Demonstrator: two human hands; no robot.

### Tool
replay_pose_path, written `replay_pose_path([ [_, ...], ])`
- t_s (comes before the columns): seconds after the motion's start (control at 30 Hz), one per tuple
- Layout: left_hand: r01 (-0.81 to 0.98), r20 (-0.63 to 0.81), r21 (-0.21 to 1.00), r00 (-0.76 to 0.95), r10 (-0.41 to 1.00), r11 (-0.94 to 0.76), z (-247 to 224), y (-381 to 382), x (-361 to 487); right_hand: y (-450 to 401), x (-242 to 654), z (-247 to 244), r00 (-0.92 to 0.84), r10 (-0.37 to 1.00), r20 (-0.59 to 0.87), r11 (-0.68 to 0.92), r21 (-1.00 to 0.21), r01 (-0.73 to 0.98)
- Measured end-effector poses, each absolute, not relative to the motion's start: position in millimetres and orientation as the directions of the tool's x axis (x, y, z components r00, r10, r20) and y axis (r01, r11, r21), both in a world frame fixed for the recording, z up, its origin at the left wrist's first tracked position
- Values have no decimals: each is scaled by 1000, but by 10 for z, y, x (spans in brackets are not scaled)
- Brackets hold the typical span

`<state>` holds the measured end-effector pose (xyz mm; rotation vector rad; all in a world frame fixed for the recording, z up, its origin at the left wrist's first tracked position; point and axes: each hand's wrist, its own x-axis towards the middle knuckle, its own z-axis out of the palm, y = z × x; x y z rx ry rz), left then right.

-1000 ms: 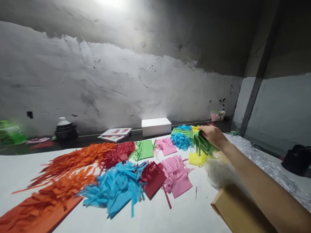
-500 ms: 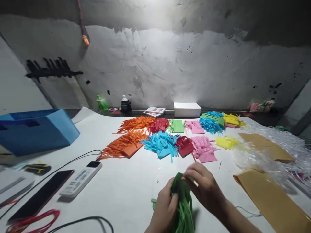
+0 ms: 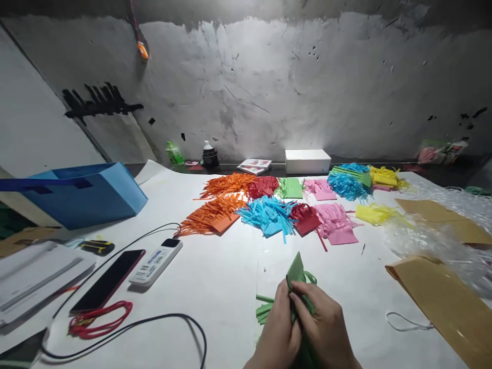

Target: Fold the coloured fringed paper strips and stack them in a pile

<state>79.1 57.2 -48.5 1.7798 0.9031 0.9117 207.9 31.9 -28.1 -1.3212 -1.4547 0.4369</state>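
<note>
A green fringed paper tassel [image 3: 295, 271] is pinched between my two hands near the front of the white-covered table. My left hand [image 3: 277, 325] wraps its lower left side, fingers closed. From the right, my right hand [image 3: 321, 312] grips the same paper with thumb and fingertips. The solid top of the green paper points up above my fingers, and one strip loops out on the right. Much of the fringe below is hidden by my hands. More green strips [image 3: 265, 309] stick out on the left beside my left hand.
Fringed paper bundles lie beyond my hands: orange [image 3: 213, 218], blue [image 3: 267, 218], dark red [image 3: 305, 219], pink [image 3: 336, 225]. Left are a phone [image 3: 109, 282], a power bank [image 3: 157, 264], red cord [image 3: 100, 320] and a blue box [image 3: 88, 197]. A brown envelope [image 3: 442, 307] and clear plastic lie right.
My hands have come together around the green paper; the right hand moved down beside the left. The paper's flat top now stands up above them. The view has shifted slightly.
</note>
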Motion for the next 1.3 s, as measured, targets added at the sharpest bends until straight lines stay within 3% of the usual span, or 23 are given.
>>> replay_pose_path([
  [0.07,155,161,952,482,862,-264,-507,561,763,325,2087,-290,216,900,378,264,-868,420],
  [0.23,-127,-53,983,506,861,135,-442,571,692,399,2159,-235,210,977,36,5,-990,143],
  [0.33,-161,-53,977,465,884,143,-332,593,688,425,2206,-215,82,996,-41,-42,-999,5],
  [0.4,-141,-47,983,431,901,119,-288,597,697,409,2231,-220,98,994,50,50,-999,10],
  [0.47,-130,-51,985,418,907,115,-289,589,710,367,2242,-230,147,942,300,272,-944,185],
  [0.57,-171,-80,972,412,908,164,-351,558,740,289,2213,-231,29,768,639,503,-631,591],
  [0.63,-227,-88,955,390,916,189,-403,534,764,253,2166,-230,-48,726,686,478,-454,752],
  [0.73,-267,-51,949,390,919,166,-464,505,789,247,2104,-261,-54,729,682,421,-385,821],
  [0.97,-211,-45,966,426,904,147,-536,475,767,277,2141,-363,37,783,621,434,-587,683],
  [1.17,-78,-66,991,434,898,111,-467,522,733,281,2205,-292,132,939,317,243,-885,397],
  [1.3,-30,-5,999,422,907,20,-422,560,745,322,2248,-228,105,977,186,159,-962,224],
])
